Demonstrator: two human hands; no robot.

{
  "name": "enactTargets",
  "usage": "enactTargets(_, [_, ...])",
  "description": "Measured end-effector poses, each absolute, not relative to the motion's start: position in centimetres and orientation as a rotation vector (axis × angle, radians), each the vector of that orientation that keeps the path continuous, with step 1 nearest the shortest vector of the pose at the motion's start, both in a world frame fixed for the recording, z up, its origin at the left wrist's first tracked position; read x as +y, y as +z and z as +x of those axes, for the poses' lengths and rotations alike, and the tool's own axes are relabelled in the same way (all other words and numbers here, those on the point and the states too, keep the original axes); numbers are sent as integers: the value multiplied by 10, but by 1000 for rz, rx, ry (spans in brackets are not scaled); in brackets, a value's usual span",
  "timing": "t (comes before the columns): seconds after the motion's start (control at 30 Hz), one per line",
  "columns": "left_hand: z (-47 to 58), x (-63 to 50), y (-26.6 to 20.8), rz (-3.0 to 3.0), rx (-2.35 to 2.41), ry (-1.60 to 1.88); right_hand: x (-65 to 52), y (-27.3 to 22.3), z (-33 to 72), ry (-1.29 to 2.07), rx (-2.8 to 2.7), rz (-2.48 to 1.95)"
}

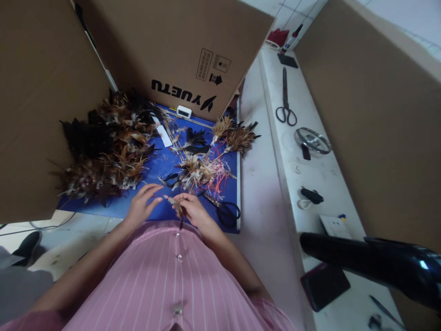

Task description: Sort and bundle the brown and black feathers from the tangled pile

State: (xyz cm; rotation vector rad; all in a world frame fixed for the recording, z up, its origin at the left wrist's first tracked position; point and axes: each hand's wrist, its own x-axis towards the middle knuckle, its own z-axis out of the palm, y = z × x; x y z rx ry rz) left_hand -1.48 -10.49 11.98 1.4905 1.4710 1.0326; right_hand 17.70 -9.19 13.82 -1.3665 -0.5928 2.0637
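Observation:
My right hand [193, 209] pinches a small brown feather bunch [177, 208] close to my shirt, its dark tip pointing down. Just left of it, my left hand [143, 203] has its fingers apart and nothing in them. Beyond both hands, a loose heap of pale and brown feathers [198, 170] lies on the blue table [151, 172], mixed with pink and white strands [220, 172]. Black-handled scissors [228, 214] rest right of my right hand. A big pile of brown and black feathers [113, 147] covers the table's left side.
Tied brown feather bundles [237, 135] lie at the table's far right, near a small white digital device [183, 111]. Cardboard walls [165, 41] enclose the back and left. On the right ledge are long scissors [285, 103], a round metal-rimmed object [313, 140] and a black hairdryer-like tool [372, 259].

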Motion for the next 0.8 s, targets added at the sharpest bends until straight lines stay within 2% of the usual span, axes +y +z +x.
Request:
enactTargets(0.17, [-13,-113,110,1721,1367,887,-91,136,174,2168,-640,-1250])
enactTargets(0.27, [-12,-114,103,1519,1441,900,-87,130,176,2109,-603,-1248])
enactTargets(0.5, [-46,-118,89,818,1570,1109,-97,87,208,1837,-720,-1556])
enactTargets(0.8, [-125,-100,68,715,1943,1254,-144,35,237,1735,-889,-1744])
